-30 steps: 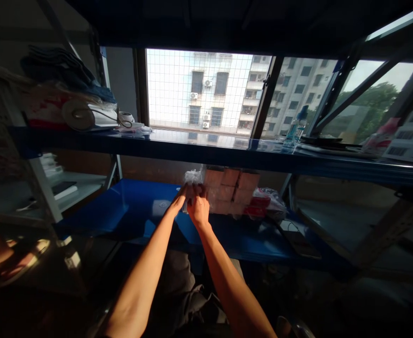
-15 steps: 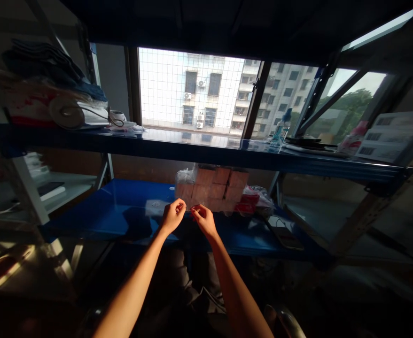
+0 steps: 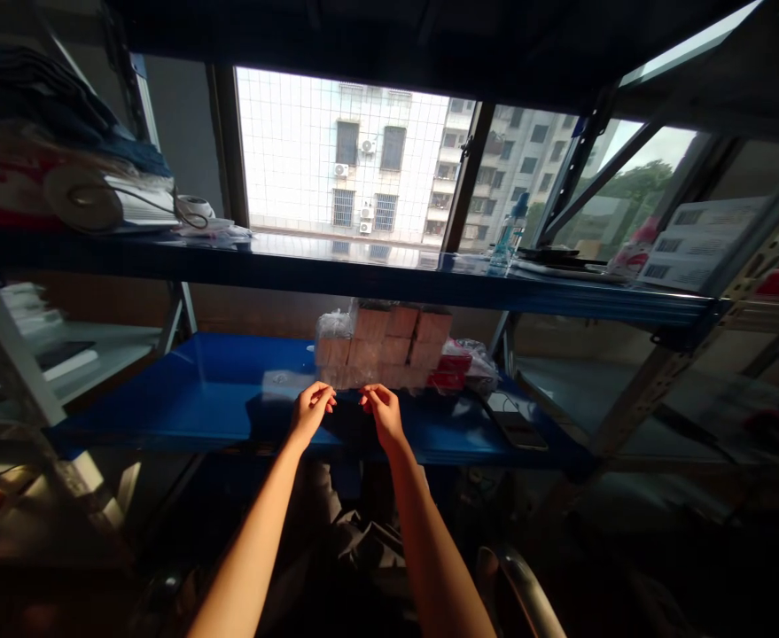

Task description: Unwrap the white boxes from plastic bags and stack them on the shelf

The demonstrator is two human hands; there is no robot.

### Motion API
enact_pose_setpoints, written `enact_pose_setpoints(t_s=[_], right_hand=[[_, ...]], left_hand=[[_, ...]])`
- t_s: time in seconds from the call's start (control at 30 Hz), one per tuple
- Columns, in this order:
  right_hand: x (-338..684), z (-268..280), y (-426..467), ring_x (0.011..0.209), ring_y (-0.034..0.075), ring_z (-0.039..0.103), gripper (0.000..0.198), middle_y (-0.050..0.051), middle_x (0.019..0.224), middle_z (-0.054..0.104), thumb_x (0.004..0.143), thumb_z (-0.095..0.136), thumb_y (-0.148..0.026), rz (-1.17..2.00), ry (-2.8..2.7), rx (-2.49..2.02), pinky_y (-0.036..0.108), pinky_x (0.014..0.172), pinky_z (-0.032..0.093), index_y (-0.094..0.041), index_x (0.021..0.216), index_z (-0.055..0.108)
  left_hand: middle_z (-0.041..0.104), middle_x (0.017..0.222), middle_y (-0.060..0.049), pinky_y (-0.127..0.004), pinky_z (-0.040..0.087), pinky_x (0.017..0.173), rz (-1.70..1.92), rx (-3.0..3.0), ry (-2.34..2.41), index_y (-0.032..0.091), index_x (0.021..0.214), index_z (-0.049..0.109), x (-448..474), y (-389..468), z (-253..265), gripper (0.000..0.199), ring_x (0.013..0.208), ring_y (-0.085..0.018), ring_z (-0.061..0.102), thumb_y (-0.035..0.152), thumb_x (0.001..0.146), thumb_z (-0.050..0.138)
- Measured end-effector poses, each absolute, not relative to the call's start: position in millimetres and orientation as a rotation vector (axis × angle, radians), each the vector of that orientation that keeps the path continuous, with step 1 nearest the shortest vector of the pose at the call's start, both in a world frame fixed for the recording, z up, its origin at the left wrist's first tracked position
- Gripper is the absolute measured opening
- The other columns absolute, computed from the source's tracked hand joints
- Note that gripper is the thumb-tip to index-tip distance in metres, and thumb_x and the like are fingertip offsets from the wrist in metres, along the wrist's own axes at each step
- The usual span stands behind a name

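Window side: through the head camera I see a dim room with a bright window behind a metal rack, and a blue desk beneath its shelf.
Wrapped blocks: the stack of pinkish-brown blocks stands at the back of the desk, just beyond my hands, apparently in clear film.
Block handling: I judge each block fairly light and firm, with a slippery wrap; I would hold one by opposite sides, not by loose film.
Left hand: my left hand is above the desk, fingers curled towards the thumb; I cannot tell whether something thin is pinched there.
Right hand: my right hand mirrors it, a gap between the two; its fingertips are equally unclear to me.
Crumpled plastic: a clear, bunched piece tops the stack's left end, probably soft and very light.
Red packet: a red packet sits just beside the stack's right end, partly under clear plastic.
Dark device: a flat dark device lies near the desk's right edge.
Shelf above: a blue spray bottle and white boxes stand there.
Hard to see: shadow swallows the desk between my hands; block labels are unreadable, and the hands screen part of the bottom row.
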State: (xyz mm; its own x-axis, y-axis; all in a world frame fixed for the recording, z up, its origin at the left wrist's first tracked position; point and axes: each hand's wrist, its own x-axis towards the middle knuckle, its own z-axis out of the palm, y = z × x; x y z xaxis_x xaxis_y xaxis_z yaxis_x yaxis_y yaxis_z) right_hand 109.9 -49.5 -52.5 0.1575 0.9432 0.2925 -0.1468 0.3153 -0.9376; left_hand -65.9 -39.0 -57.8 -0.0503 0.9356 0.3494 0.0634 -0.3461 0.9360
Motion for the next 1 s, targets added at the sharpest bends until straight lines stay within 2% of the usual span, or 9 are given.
enact_pose_setpoints(t_s=[0.13, 0.37, 0.47, 0.77, 1.0], right_hand=[[112.8, -51.5, -50.7, 0.052, 0.012, 0.050, 0.034, -0.001, 0.061, 0.063, 0.075, 0.074, -0.053, 0.954, -1.063, -0.913, 0.026, 0.055, 0.038, -0.020, 0.077, 0.067], [111.9, -45.8, -58.2, 0.055, 0.014, 0.054, 0.038, 0.003, 0.063, 0.067, 0.071, 0.079, -0.055, 0.946, -1.110, -0.945, 0.027, 0.056, 0.043, -0.019, 0.075, 0.070], [111.9, -45.0, -58.6, 0.056, 0.016, 0.056, 0.040, 0.003, 0.064, 0.068, 0.073, 0.077, -0.058, 0.925, -1.122, -0.958, 0.028, 0.056, 0.043, -0.019, 0.074, 0.069], [112.2, -50.2, -54.0, 0.056, 0.014, 0.053, 0.038, 0.002, 0.064, 0.067, 0.076, 0.076, -0.055, 0.936, -1.113, -0.942, 0.027, 0.058, 0.041, -0.018, 0.076, 0.070], [113.0, -50.4, -53.2, 0.055, 0.014, 0.053, 0.034, 0.002, 0.065, 0.067, 0.076, 0.075, -0.052, 0.971, -1.106, -0.922, 0.027, 0.058, 0.041, -0.018, 0.076, 0.072]], left_hand=[[0.067, 0.068, -0.002, -0.024, 0.048, 0.056, 1.506, 1.445, 1.090, 0.019, 0.080, 0.065, -66.3, -39.5, -57.0, 0.032, 0.056, -0.013, 0.060, 0.051, 0.083, 0.062], [0.070, 0.073, -0.003, -0.027, 0.053, 0.060, 1.485, 1.484, 1.074, 0.020, 0.079, 0.070, -61.8, -44.7, -57.8, 0.029, 0.067, -0.018, 0.067, 0.048, 0.080, 0.072], [0.069, 0.069, -0.002, -0.027, 0.052, 0.061, 1.479, 1.522, 1.091, 0.020, 0.077, 0.070, -61.7, -46.8, -56.6, 0.028, 0.065, -0.018, 0.066, 0.047, 0.078, 0.074], [0.072, 0.071, -0.005, -0.030, 0.052, 0.062, 1.436, 1.537, 1.143, 0.018, 0.078, 0.073, -61.4, -49.6, -53.1, 0.025, 0.067, -0.021, 0.068, 0.043, 0.076, 0.072], [0.064, 0.065, 0.001, -0.028, 0.049, 0.060, 1.562, 1.421, 1.117, 0.021, 0.075, 0.062, -61.6, -39.1, -60.6, 0.019, 0.060, -0.016, 0.062, 0.035, 0.069, 0.073]])
